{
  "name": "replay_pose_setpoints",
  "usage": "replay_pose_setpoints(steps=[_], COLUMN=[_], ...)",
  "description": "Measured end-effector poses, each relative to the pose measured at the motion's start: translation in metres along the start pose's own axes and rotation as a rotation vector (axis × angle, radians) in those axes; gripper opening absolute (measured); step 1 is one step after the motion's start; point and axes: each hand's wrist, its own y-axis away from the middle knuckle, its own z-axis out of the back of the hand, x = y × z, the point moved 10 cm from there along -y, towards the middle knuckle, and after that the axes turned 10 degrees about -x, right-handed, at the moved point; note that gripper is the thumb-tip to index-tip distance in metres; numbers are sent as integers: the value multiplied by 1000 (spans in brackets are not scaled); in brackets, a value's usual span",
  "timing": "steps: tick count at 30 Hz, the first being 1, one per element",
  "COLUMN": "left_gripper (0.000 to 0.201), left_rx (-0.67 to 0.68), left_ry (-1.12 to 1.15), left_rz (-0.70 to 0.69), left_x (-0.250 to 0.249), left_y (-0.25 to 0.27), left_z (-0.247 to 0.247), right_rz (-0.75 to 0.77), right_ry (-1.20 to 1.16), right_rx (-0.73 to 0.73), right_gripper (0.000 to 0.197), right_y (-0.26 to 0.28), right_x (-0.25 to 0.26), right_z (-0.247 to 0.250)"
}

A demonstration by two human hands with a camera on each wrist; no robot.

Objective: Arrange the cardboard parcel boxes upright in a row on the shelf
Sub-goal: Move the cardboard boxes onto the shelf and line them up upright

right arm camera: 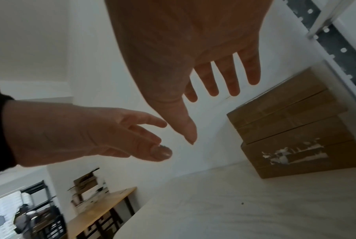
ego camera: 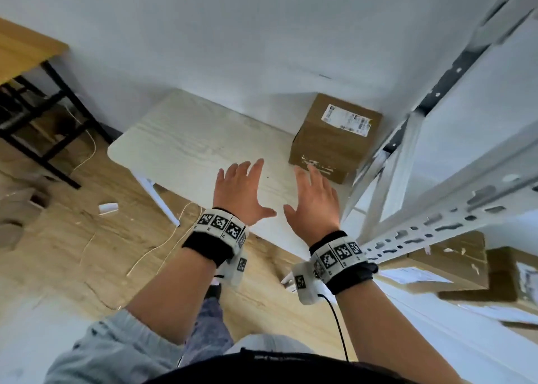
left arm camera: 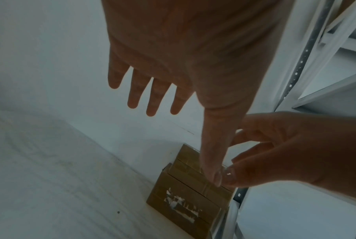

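Note:
A brown cardboard parcel box (ego camera: 334,137) with a white label stands on the pale table (ego camera: 189,139) by the wall, at the table's right end against the shelf frame. The box (left arm camera: 185,194) also shows in the left wrist view, and the same box (right arm camera: 291,129) in the right wrist view. My left hand (ego camera: 243,193) hovers over the table with fingers spread, empty. My right hand (ego camera: 316,200) hovers beside it, fingers straight, fingertips near the box's front lower edge, holding nothing. More cardboard boxes (ego camera: 465,267) lie on a shelf level at lower right.
A white metal shelf rack (ego camera: 436,209) with slotted posts fills the right side. A wooden desk with black legs (ego camera: 26,52) stands at far left. Loose cord (ego camera: 163,238) and scraps lie on the wood floor.

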Motion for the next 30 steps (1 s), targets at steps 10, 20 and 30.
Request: replay_pose_setpoints(steps=[10, 20, 30], left_gripper=[121, 104, 105], left_rx=[85, 293, 491], left_ry=[294, 388, 507], left_rz=[-205, -273, -24], left_x=[-23, -75, -91], left_y=[-154, -240, -284], left_z=[-18, -63, -139], right_rz=[-412, -785, -1185], right_ry=[23, -2, -617], right_rx=[-156, -307, -489], right_gripper=[92, 86, 85], right_y=[-88, -124, -132], right_x=[-51, -132, -235], right_z=[-10, 3, -64])
